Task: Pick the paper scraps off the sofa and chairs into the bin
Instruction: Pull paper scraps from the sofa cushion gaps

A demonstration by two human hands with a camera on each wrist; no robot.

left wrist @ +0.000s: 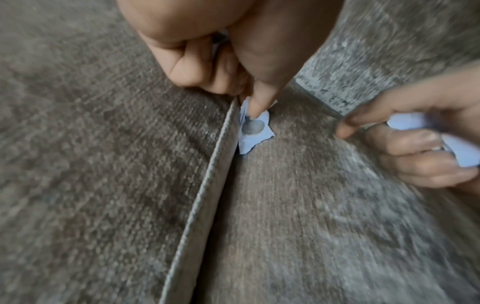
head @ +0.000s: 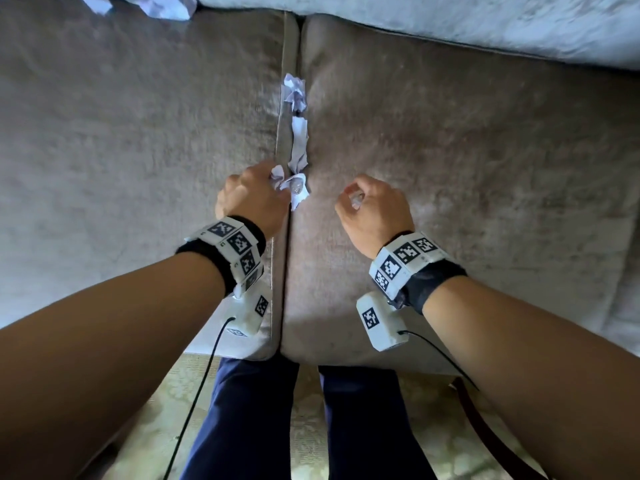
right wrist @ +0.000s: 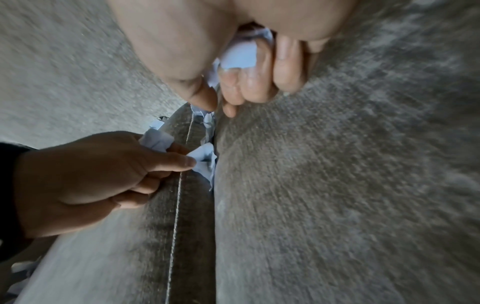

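White paper scraps lie along the seam between two grey-brown sofa cushions (head: 138, 133). My left hand (head: 273, 183) pinches the nearest scrap (head: 296, 190), a torn piece with a grey round mark (left wrist: 253, 127), at the seam, and holds another crumpled bit (right wrist: 157, 139) in its curled fingers. A long scrap (head: 299, 143) and a crumpled one (head: 294, 95) lie farther up the seam. My right hand (head: 356, 199), just right of the seam, is curled round crumpled paper (right wrist: 239, 55) in its palm. No bin shows in any view.
More crumpled paper (head: 162, 5) lies at the back left by the pale backrest (head: 485, 26). The sofa's front edge is near my legs (head: 242, 410), with a patterned rug (head: 311, 427) below. Cables trail from both wrist cameras.
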